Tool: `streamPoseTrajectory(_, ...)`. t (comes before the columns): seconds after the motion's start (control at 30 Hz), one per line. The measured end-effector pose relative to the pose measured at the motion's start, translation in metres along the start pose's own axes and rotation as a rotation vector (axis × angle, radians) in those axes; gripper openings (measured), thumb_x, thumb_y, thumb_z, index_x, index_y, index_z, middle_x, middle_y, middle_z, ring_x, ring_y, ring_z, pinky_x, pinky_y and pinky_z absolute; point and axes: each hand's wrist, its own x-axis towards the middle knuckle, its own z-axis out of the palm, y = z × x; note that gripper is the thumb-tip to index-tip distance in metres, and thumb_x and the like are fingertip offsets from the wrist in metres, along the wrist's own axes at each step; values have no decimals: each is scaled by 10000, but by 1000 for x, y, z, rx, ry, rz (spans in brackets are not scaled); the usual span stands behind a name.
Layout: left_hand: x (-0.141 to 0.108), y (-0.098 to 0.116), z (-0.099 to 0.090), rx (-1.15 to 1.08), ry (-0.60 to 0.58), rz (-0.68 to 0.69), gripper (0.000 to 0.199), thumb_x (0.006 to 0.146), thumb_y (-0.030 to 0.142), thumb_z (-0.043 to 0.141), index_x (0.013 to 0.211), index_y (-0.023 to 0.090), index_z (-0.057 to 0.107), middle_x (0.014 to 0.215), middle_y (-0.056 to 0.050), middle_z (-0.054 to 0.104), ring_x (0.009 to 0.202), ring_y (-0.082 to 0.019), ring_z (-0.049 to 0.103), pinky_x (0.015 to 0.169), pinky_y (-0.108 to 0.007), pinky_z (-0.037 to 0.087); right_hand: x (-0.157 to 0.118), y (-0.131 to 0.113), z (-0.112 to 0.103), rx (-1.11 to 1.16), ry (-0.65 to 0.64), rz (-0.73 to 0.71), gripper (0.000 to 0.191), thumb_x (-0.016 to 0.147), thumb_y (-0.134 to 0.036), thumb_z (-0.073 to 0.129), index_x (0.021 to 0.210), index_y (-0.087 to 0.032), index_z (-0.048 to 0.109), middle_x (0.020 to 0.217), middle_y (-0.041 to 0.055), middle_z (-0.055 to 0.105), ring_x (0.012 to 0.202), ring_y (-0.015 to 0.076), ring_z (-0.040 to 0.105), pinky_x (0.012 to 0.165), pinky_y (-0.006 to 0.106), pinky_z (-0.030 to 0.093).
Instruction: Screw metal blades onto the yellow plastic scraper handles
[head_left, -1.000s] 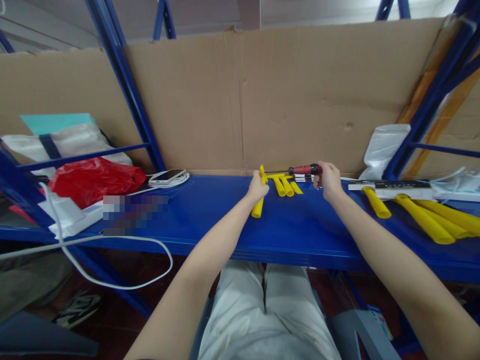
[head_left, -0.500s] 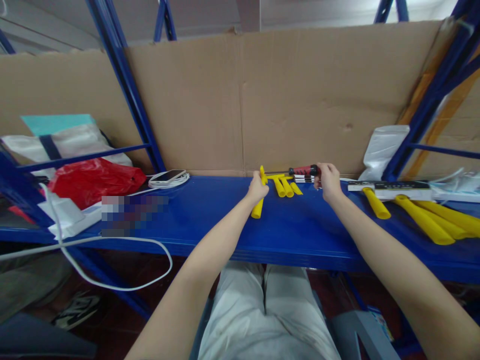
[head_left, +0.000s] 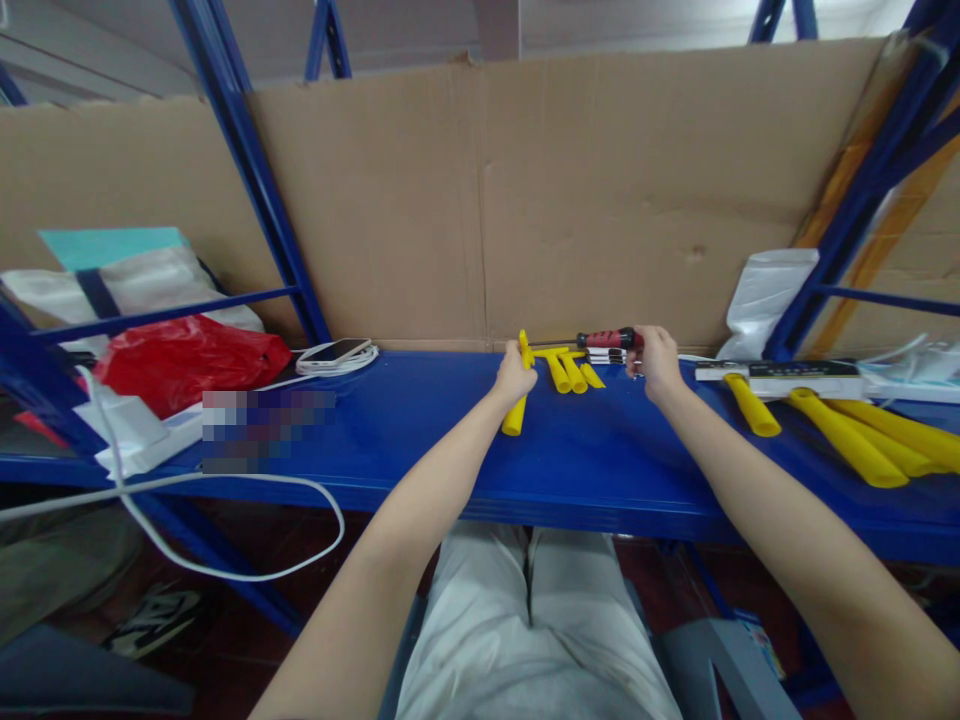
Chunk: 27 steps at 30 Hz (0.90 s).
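Note:
My left hand [head_left: 515,373] is closed round a yellow plastic tube-like part [head_left: 514,418], its wide hollow end pointing down toward me. In my right hand [head_left: 657,361] is a screwdriver [head_left: 606,339] with a red and black handle, held level. Its thin shaft points left and reaches the top of the yellow part; whether the tip sits inside it I cannot tell. Just to the right of my left hand, several similar yellow parts [head_left: 568,372] lie on the blue table [head_left: 420,430]. A small black-and-white item [head_left: 606,356] lies below the screwdriver handle.
More yellow tubes [head_left: 847,440] lie at the right beside a long narrow box [head_left: 802,379]. At the left are a phone on coiled white cable [head_left: 337,357], a red plastic bag [head_left: 191,362] and a white power strip [head_left: 174,428]. A cardboard wall [head_left: 585,200] closes off the back.

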Motion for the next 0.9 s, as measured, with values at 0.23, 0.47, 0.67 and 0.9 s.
streamPoseTrajectory(0.23, -3, 4, -2, 21, 5, -35, 517, 721, -34, 570, 1139, 236, 430, 1172, -84, 665, 1007, -209, 677, 827, -338, 540, -1, 1, -3, -54, -39, -47, 409, 863, -581, 601, 722, -235, 434, 415, -86, 375, 305, 84, 350, 295, 211, 254)
streamPoseTrajectory(0.47, 1, -1, -1, 11, 7, -13, 515, 728, 4, 616, 1154, 238, 445, 1160, -76, 668, 995, -200, 676, 815, -326, 541, -4, -3, 1, -12, -5, 22, 246, 855, -372, 605, 736, -235, 439, 438, -93, 416, 315, 93, 368, 307, 215, 273)
streamPoseTrajectory(0.67, 0, -1, 0, 11, 7, -6, 519, 733, 19, 617, 1165, 246, 440, 1142, -69, 674, 984, -203, 678, 799, -325, 546, 3, 4, -3, -28, -18, -38, 428, 845, -615, 612, 736, -221, 486, 421, -88, 390, 295, 88, 351, 287, 222, 226)
streamPoseTrajectory(0.9, -3, 3, -2, 18, 8, -29, 528, 713, -33, 578, 1143, 238, 438, 1161, -86, 669, 994, -213, 682, 809, -336, 543, 1, 5, -2, 3, -23, 37, 321, 847, -408, 680, 726, -229, 442, 415, -109, 348, 296, 76, 339, 289, 200, 266)
